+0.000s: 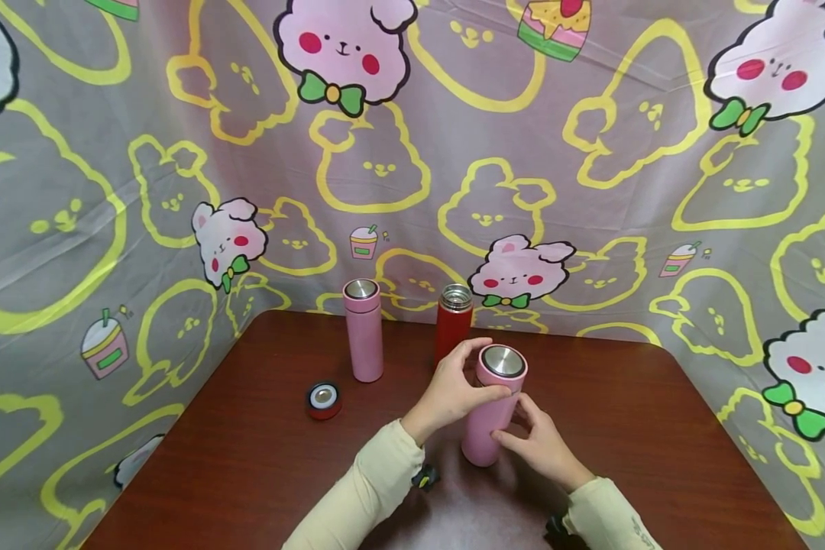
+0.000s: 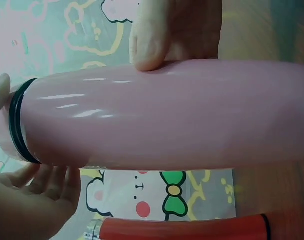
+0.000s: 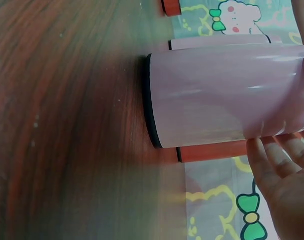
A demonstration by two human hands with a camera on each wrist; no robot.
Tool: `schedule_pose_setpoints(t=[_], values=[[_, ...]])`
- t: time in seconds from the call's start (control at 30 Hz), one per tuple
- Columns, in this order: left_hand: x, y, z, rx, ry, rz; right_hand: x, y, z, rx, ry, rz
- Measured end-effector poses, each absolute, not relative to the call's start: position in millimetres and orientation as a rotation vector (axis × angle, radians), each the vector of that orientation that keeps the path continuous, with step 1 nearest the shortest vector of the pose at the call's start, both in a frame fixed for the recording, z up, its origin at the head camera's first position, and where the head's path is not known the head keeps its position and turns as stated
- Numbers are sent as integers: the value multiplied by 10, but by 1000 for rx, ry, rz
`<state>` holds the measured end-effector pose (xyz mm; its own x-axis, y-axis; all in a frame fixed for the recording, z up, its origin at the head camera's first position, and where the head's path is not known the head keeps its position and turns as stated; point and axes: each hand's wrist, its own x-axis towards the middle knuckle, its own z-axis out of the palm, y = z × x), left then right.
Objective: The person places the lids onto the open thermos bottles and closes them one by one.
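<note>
Between both hands a pink thermos flask (image 1: 490,428) with a steel-topped lid (image 1: 503,361) stands upright, tilted slightly. My left hand (image 1: 455,388) grips it at the lid, thumb across the front and fingers round the back. Lower down, my right hand (image 1: 546,441) holds the pink body, thumb in front. In the left wrist view a dark ring (image 2: 22,120) shows just below the lid. The flask's black base edge (image 3: 150,100) appears in the right wrist view; whether it touches the table I cannot tell.
Behind the left hand stands a red flask (image 1: 453,321) with its steel mouth uncovered. A second pink flask (image 1: 365,336), lidded, is farther left. A red and black lid (image 1: 324,400) lies upside down on the brown table (image 1: 247,458). Patterned cloth (image 1: 399,229) hangs round the table.
</note>
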<state>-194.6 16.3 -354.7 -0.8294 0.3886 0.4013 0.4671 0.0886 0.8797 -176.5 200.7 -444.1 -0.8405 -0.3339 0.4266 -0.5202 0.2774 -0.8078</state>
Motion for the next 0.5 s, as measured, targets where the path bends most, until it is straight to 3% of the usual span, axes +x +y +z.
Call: schedule_pose_setpoints(t=[0.5], values=[[-2042, 140, -3635, -996, -2205, -2000, -1789, 2055, -4457, 833, -2364, 1679]])
